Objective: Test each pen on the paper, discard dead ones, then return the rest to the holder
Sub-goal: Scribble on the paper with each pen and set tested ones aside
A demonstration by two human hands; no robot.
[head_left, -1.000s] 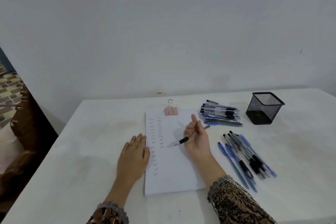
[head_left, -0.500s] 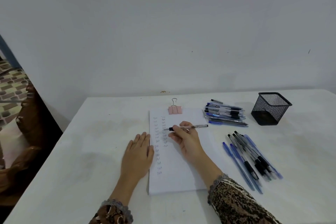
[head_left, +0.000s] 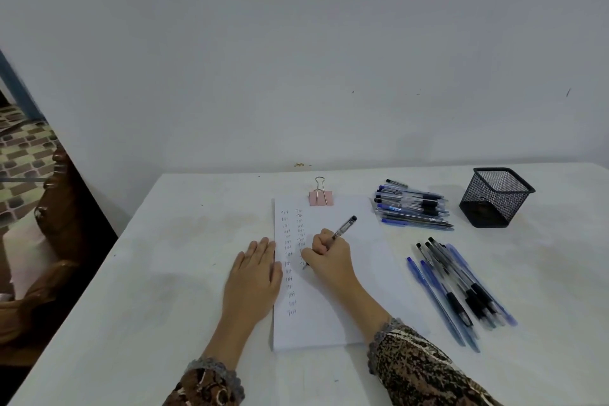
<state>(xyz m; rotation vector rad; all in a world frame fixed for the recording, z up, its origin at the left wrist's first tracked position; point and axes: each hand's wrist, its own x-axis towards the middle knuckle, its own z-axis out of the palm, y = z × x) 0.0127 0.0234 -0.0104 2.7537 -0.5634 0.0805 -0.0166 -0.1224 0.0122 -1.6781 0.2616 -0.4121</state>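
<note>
A white paper pad (head_left: pixel 333 316) lies in front of me, with two columns of small written test marks down its left side. My right hand (head_left: pixel 328 255) grips a clear black-tipped pen (head_left: pixel 344 226) in a writing hold, its tip on the paper beside the second column. My left hand (head_left: pixel 253 277) rests flat, fingers apart, on the pad's left edge. A pile of pens (head_left: pixel 412 204) lies right of the pad's top. Another group of pens (head_left: pixel 458 290) lies fanned out nearer me on the right. The black mesh holder (head_left: pixel 496 196) stands at the far right.
A pink binder clip (head_left: pixel 320 197) clamps the pad's top edge. The white table (head_left: pixel 164 273) meets a white wall at the back. Its left edge drops off to brown furniture (head_left: pixel 56 208) and a tiled floor.
My right hand turned the pen from lying sideways in the fingers into a writing grip and brought its tip down onto the paper. The left hand stayed on the pad's edge.
</note>
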